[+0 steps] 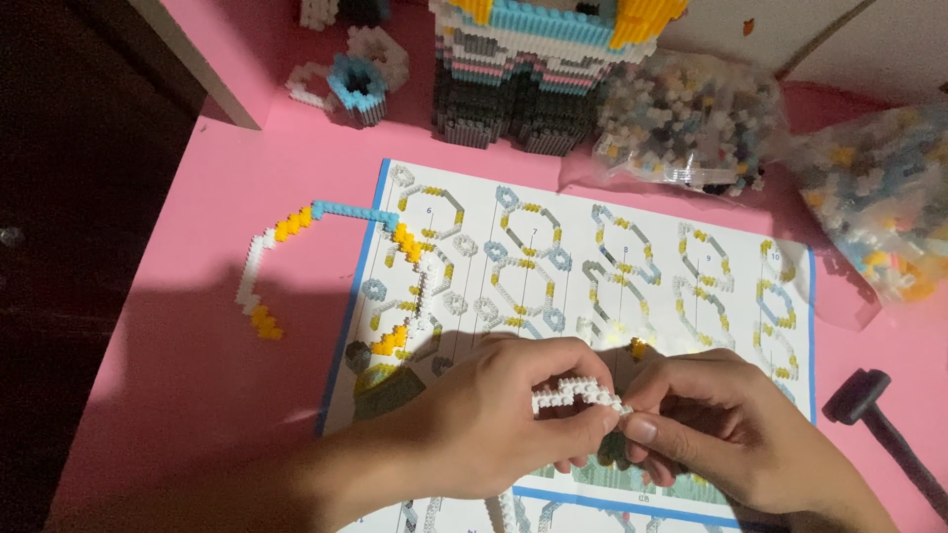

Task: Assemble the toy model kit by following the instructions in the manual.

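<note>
White brick strip [578, 394] crosswise (between hands)

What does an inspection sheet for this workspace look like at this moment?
Surface: pink table, partly shadowed.
Job's things: white brick strip pinched between left hand and right hand; instruction sheet beneath.
Clutter: curved white, yellow and blue brick chain; built brick model; two bags of loose bricks; black tool.
Grippers: both hands closed on the strip.
Cables: nothing seen.
Surroundings: dark area left of the table.
</note>
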